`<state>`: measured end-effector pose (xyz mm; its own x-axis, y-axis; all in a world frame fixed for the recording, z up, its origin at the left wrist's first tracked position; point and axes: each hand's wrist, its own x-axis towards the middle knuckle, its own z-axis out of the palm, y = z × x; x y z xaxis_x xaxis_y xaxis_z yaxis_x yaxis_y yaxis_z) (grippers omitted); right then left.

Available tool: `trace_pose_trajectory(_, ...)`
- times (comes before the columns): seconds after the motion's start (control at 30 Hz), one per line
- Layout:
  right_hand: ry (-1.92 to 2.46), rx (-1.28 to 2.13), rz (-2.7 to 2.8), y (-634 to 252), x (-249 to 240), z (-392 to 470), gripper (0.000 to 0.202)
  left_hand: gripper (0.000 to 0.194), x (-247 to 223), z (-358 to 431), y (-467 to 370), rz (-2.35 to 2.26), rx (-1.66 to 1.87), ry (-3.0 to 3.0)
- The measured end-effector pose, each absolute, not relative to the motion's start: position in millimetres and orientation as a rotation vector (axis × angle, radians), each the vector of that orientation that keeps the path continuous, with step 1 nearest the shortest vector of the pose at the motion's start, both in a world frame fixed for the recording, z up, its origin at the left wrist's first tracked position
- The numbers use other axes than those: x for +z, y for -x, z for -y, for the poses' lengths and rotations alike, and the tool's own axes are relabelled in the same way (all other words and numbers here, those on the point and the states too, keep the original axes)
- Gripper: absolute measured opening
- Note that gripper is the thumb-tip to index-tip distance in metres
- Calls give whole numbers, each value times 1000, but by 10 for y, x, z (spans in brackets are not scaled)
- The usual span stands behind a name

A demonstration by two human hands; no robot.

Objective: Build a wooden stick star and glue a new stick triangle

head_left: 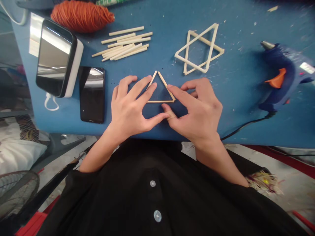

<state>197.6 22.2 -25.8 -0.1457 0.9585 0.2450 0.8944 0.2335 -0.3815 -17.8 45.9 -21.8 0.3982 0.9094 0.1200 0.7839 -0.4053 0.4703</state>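
Three thin wooden sticks form a triangle (161, 101) on the blue table, its top corner slightly parted. My left hand (131, 106) lies spread at the triangle's left side, fingertips touching the left stick and hiding part of it. My right hand (199, 108) is at the right side, its index fingertip against the right stick, its thumb apart below the bottom right corner. Nothing shows held in either hand. Beyond my right hand lies a six-pointed star (210, 49) of joined sticks. A pile of loose sticks (125, 44) lies beyond my left hand.
A blue glue gun (283, 75) with an orange trigger lies at the right, its cord running to the front edge. At the left are a black phone (92, 95) and a white device with a dark screen (56, 59). Orange yarn (82, 15) lies at the back left.
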Motion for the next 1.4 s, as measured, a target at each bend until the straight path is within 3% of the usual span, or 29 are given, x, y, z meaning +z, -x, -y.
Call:
trace_pose_trajectory(0.3, 1691, 311, 2008, -2025, -225, -208, 48, 77, -219, -458, 170, -1485, 533, -2352)
trace_pose_trajectory(0.77, 1587, 210, 2082, -1987, -253, -219, 44, 79, -281, -471, 182, -1491, 567, -2411)
trace_pose_trajectory(1.1, 1575, 181, 2219, -1940, -278, -246, 52, 112, -348, -482, 253, -1408, 606, -2446)
trace_pose_trajectory(1.4, 1595, 230, 2265, -1936, -307, -249, 61, 121, -370, -482, 258, -1392, 578, -2409)
